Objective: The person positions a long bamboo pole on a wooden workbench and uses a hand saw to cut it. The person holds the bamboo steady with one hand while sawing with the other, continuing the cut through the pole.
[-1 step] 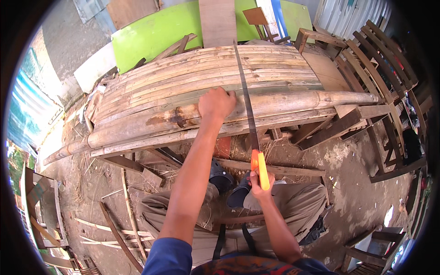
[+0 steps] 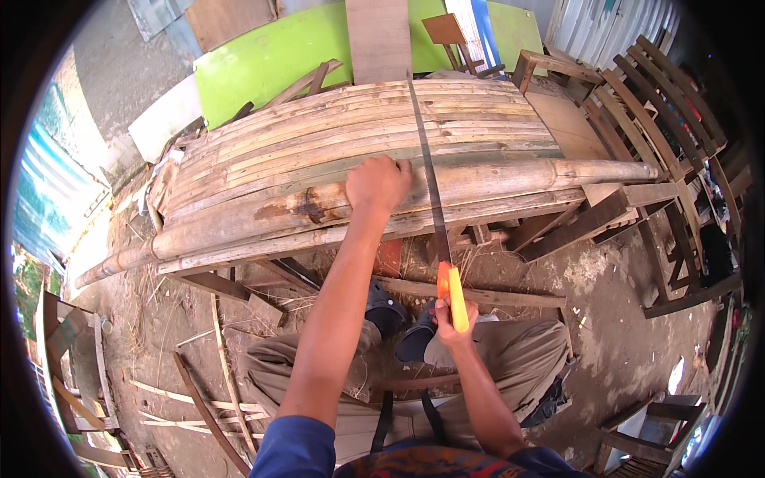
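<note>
A long, thick bamboo pole [image 2: 494, 180] lies crosswise along the near edge of a bamboo-slat bench [image 2: 319, 119]. My left hand [image 2: 378, 185] presses down on the pole near its middle, fingers curled over its far side and partly hidden. Just right of that hand, a handsaw [image 2: 433, 187] crosses the pole, its dark blade pointing away from me. Its orange and yellow handle is low in front of the bench, with my right hand [image 2: 456, 320] closed around it. Left of my left hand, the pole has a dark brown stain.
Wooden frames [image 2: 594, 219] stand at the right end of the bench. A plank [image 2: 478, 293] lies low beneath its near side. Thin strips of wood [image 2: 219, 358] are scattered on the dirt floor at left. Green panels [image 2: 279, 60] lean behind the bench.
</note>
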A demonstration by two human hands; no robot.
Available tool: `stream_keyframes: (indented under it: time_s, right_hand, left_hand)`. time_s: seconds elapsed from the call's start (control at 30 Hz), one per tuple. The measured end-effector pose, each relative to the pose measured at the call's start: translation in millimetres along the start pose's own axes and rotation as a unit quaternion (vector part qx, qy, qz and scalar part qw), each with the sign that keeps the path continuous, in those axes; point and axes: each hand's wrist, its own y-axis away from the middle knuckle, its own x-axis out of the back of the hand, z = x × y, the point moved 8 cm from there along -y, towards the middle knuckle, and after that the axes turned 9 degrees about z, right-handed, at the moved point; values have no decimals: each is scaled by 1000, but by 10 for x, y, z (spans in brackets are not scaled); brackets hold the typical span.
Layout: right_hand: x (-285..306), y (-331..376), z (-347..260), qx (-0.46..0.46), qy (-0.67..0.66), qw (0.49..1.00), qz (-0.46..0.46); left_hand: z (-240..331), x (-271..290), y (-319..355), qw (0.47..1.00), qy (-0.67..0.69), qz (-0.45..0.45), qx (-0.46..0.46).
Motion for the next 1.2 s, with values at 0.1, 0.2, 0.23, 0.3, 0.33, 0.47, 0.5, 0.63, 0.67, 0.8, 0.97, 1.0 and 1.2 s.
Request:
stream_keyframes:
  time_s: [0.1,0.2,0.23,0.3,0.33,0.47,0.5,0.63,0.67,0.8,0.97,1.0,1.2]
  right_hand:
    - [58,-32,-252,-36,-29,999,3]
    - [87,-164,-555,-209,-107,971,47]
    - [49,-216,-564,-239,-112,963,47]
    - [-17,-332,-797,-92,7,996,12]
    - [-8,-324,-844,-54,29,998,12]
    - [457,486,-988,36,120,989,-78]
    - [607,664,-1027,-38,83,993,-78]
    - [656,401,-1063,-35,58,997,-48]
    - [538,199,-851,-116,14,992,-42]
    - [21,-480,-737,-184,-82,979,21]
    - [327,139,-723,-95,-25,995,-16]
    - [494,433,-770,7,36,999,-31]
    - [577,523,-784,0,83,996,-10]
  left_hand:
    - [-43,-60,103,997,-20,37,-60]
    - [-40,-64,46,997,4,55,-51]
    - [-15,-20,6,999,-1,15,-30]
    - [7,-13,-49,1000,-3,-18,-18]
    - [-5,-35,-62,1000,-4,-16,-24]
    - [-50,-16,-193,999,21,-40,6]
    - [-65,2,-210,999,13,-36,12]
    - [-38,-8,-110,999,-20,-25,9]
    - [4,-13,-70,1000,-25,-17,4]
    - [-23,10,-122,999,-31,-15,4]
    - [-74,-4,-175,999,-16,-33,4]
    - [-29,-10,-196,999,-6,-43,5]
    - [-7,19,-93,999,-22,-28,25]
